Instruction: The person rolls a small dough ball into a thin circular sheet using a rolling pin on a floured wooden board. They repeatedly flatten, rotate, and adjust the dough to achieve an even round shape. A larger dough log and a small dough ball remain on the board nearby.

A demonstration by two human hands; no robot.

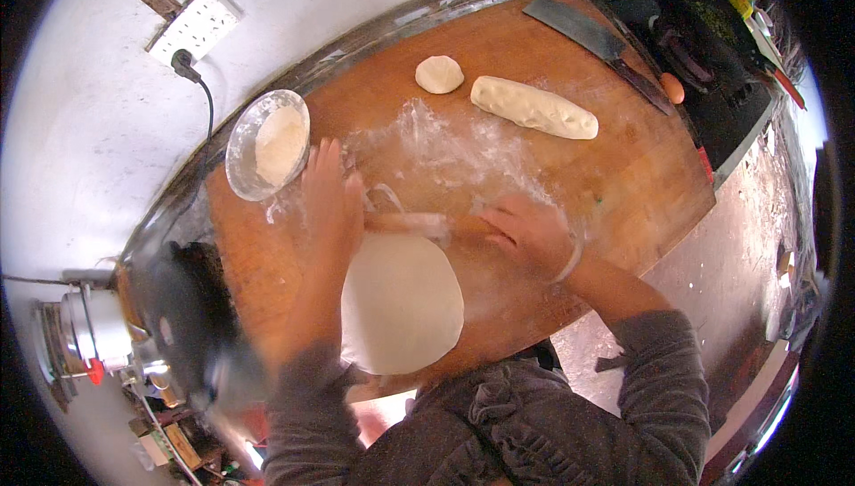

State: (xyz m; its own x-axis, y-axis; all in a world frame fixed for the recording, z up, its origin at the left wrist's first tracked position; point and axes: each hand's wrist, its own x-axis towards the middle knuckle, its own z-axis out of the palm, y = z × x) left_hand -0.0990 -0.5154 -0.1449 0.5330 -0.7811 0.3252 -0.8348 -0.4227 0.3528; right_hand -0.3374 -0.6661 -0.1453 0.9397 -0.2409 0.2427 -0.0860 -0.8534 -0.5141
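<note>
A wooden rolling pin (407,222) lies across the far edge of a thin, rounded dough sheet (403,306) on the wooden board (641,185). On the pin's left end rests my left hand (330,195), flat and blurred, fingers pointing away from me. My right hand (528,229), blurred too, lies over the pin's right end with its fingers towards the left. Farther back sit a small round dough piece (439,75) and a thick dough log (534,107). Scattered flour (461,145) whitens the board between them and my hands.
A bowl of flour (268,145) stands at the board's left edge. A cleaver (588,39) lies at the back right, near an egg (672,88) and a dark wok (708,12). A power strip (195,27) with a plugged-in cable is on the wall.
</note>
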